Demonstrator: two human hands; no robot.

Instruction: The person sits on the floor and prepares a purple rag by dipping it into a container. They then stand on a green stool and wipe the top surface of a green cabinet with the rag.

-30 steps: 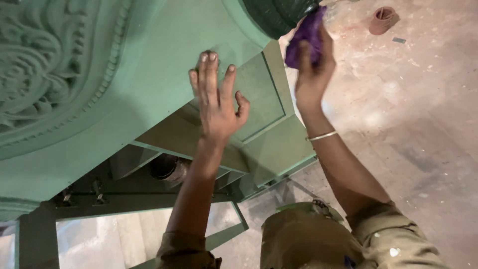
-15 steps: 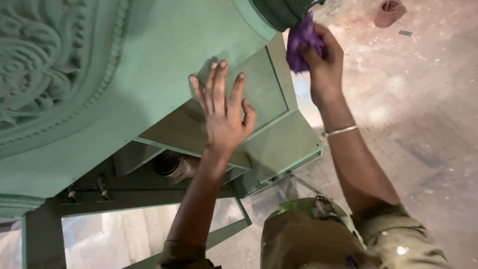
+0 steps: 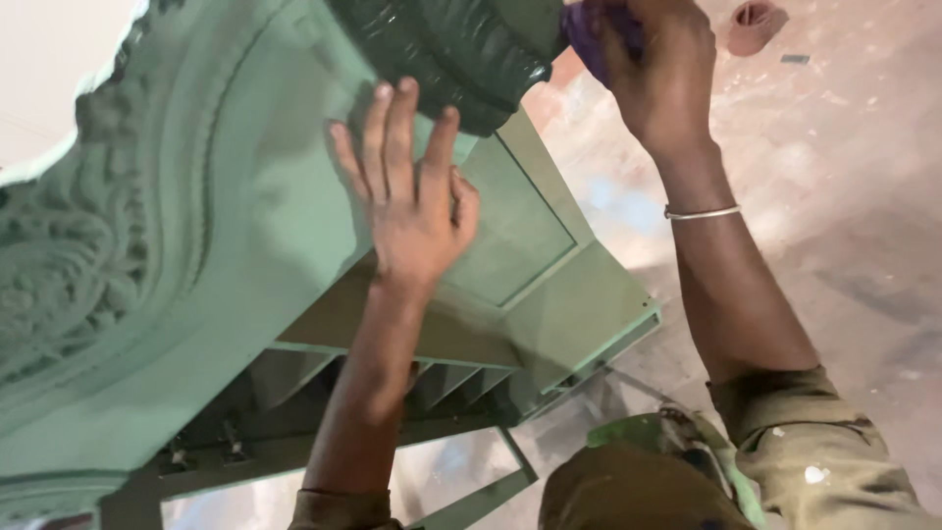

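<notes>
A large green-painted piece [image 3: 235,245] with carved scrollwork [image 3: 59,255] on its left and a recessed panel [image 3: 515,236] fills the left of the head view. My left hand [image 3: 407,201] lies flat on it with fingers spread, just below a dark green ribbed round part [image 3: 442,49] at the top. My right hand [image 3: 657,74] is up at the top edge, closed around a purple cloth [image 3: 589,34] pressed against the dark part. A thin metal bangle [image 3: 702,212] circles my right wrist.
The green frame's lower bars [image 3: 481,496] and ribbed underside [image 3: 442,383] sit over a dusty pale concrete floor [image 3: 844,226]. A small reddish clay cup [image 3: 756,25] lies on the floor at top right. My olive trouser knee [image 3: 628,491] is at the bottom.
The view has closed in on the piece. My left hand slid upward along the green surface toward the dark ribbed part, and my right hand with the purple cloth moved up and left onto it.
</notes>
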